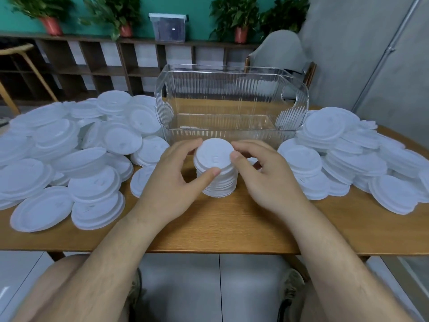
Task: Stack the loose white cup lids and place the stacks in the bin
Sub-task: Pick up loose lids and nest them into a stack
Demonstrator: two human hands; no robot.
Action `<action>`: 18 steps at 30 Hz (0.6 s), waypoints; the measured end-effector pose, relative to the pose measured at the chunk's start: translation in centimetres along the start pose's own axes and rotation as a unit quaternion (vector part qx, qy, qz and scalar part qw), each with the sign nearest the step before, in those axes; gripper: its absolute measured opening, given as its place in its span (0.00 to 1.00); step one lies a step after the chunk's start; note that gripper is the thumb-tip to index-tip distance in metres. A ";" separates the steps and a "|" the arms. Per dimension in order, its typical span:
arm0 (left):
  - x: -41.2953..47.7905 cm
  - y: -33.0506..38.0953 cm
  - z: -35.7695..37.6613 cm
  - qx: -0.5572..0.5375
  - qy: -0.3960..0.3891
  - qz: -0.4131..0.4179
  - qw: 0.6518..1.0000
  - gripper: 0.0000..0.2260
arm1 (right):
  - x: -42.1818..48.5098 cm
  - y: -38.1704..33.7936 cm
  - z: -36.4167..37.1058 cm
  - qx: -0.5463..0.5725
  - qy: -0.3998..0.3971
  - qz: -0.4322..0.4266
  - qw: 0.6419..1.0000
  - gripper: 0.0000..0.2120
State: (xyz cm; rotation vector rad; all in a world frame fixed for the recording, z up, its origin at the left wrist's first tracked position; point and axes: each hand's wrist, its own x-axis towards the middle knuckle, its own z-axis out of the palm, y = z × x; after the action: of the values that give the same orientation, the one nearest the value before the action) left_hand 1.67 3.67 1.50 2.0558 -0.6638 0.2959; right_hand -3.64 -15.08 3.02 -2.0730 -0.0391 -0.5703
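Note:
A stack of white cup lids (216, 159) stands upright on the wooden table (222, 228), just in front of the bin. My left hand (171, 180) wraps its left side, thumb on the front rim. My right hand (264, 173) holds the right side, thumb on the top lid's edge. The clear ribbed plastic bin (232, 89) sits right behind the stack and looks empty. Loose white lids lie in a big heap on the left (69, 163) and another heap on the right (348, 159).
The table's front edge runs close to my lap. Behind the table stand a grey chair (281, 52), a wooden shelf unit (104, 63) with potted plants and a small storage box (169, 26). A wooden chair frame (21, 66) is at the far left.

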 end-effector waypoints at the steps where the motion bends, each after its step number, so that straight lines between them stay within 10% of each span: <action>1: 0.0 -0.2 0.0 -0.004 -0.004 -0.008 1.000 0.27 | 0.0 0.0 0.0 0.000 -0.010 -0.004 1.000 0.09; 18: -0.1 -0.6 0.7 -0.055 -0.055 -0.071 0.994 0.32 | -0.1 1.2 0.0 -0.060 -0.068 0.039 0.995 0.24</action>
State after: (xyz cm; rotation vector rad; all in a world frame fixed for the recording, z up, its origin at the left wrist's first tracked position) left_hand 1.87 3.36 0.69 2.0129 -0.5823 0.0628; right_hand -3.46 -15.70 2.06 -2.2172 -0.0046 -0.3909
